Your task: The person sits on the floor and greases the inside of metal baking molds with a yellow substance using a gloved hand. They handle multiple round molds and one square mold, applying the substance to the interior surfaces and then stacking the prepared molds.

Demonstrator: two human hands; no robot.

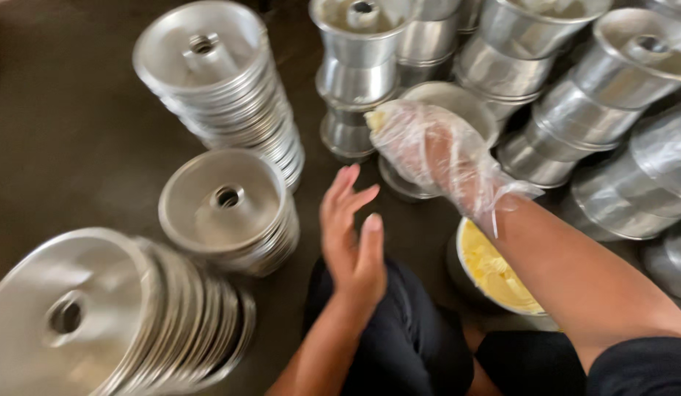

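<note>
My right hand point(436, 150) wears a thin clear plastic glove smeared with yellow grease at the fingertips. It hovers over an open round metal mould point(476, 110) in the middle of the floor. My left hand point(353, 231) is bare, fingers apart and empty, raised above my knee in dark trousers. A white bowl of yellow butter-like paste point(494, 271) sits under my right forearm.
Stacks of shiny metal lids with centre holes stand at the left point(223, 209), upper left point(208, 66) and lower left point(98, 315). Stacked metal tube moulds crowd the top point(359, 66) and right point(619, 95). The floor is dark brown.
</note>
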